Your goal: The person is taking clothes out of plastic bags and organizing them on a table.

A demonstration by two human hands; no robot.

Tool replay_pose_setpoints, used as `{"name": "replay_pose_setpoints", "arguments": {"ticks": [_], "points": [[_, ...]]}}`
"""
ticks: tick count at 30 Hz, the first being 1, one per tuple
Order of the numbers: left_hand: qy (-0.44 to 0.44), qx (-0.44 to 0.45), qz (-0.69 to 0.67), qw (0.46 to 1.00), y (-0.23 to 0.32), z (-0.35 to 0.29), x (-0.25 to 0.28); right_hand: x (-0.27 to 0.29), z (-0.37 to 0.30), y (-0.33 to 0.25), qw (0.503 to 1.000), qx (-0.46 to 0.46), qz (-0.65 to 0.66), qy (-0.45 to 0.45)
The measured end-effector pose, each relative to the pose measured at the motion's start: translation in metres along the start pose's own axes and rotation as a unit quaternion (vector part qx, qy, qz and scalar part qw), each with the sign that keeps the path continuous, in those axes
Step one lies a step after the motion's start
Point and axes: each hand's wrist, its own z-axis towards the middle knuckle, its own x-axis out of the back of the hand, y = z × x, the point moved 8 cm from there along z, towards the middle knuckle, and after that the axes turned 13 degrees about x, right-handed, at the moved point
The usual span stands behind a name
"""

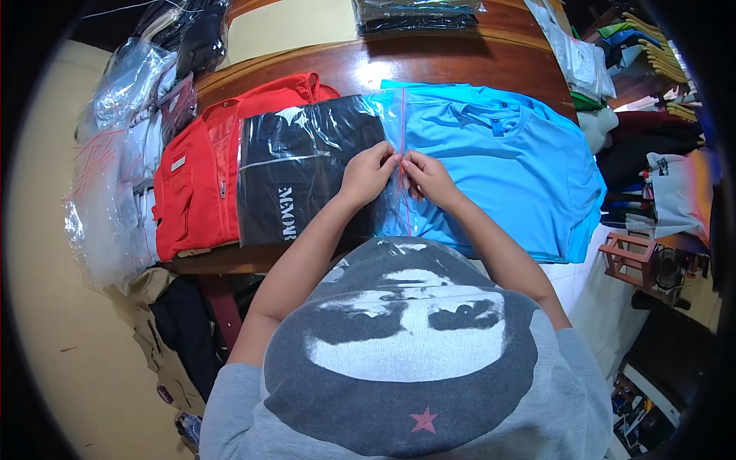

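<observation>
While the bag (307,172) overlaps blue shirts (514,176), red clothing (198,188) adjoins it.

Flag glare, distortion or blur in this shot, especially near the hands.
Head view: a bright hotspot on the wooden table beyond the garments; head view: white streaks of reflection on the clear bag; head view: fisheye bends the table edges, with dark corners; head view: left hand and right hand look free of obvious motion blur.
</observation>
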Motion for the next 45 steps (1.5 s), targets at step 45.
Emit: {"name": "replay_pose_setpoints", "arguments": {"ticks": [45], "points": [[0.023, 0.026, 0.031, 0.999, 0.002, -0.001, 0.001, 0.004, 0.003, 0.002, 0.999, -0.004, 0.003, 0.032]]}}
